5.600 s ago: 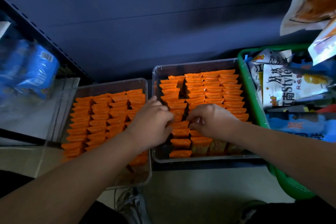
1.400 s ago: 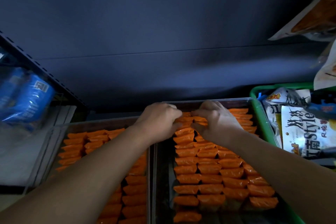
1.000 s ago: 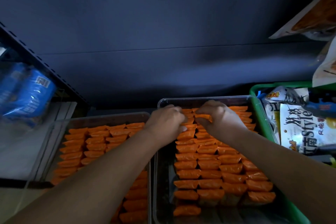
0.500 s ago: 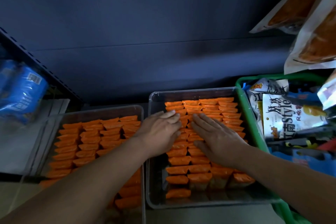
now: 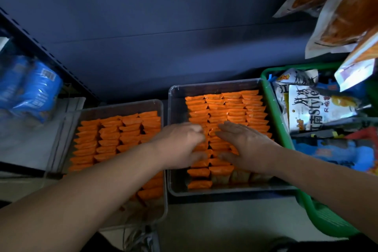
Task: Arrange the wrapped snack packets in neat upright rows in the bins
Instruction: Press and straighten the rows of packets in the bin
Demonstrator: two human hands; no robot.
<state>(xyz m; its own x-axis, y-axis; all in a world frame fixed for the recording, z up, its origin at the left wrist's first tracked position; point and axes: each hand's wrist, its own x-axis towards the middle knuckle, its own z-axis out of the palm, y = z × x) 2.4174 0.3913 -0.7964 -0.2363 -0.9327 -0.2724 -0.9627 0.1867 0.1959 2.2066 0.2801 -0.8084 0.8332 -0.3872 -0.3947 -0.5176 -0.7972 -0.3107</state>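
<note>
Two clear plastic bins stand side by side, each packed with rows of upright orange snack packets. Both of my hands lie on the packets in the right bin [image 5: 173, 108]. My left hand [image 5: 180, 145] rests on the left rows, its fingers bent over the packet tops and blurred. My right hand [image 5: 245, 147] lies flat, fingers straight, on the middle rows of orange packets [image 5: 227, 108]. The left bin [image 5: 120, 106] holds its own orange packets [image 5: 114, 135]; my left forearm crosses its near right corner.
A green basket [image 5: 276, 112] full of mixed snack bags touches the right bin's right side. Large orange pouches [image 5: 343, 8] hang at the upper right. Blue packs [image 5: 30, 88] sit on a dark shelf at the left. A dark blue wall lies behind.
Both hands have slid from the far end of the right bin back along the rows toward me. The right hand has flattened; the camera has tilted down.
</note>
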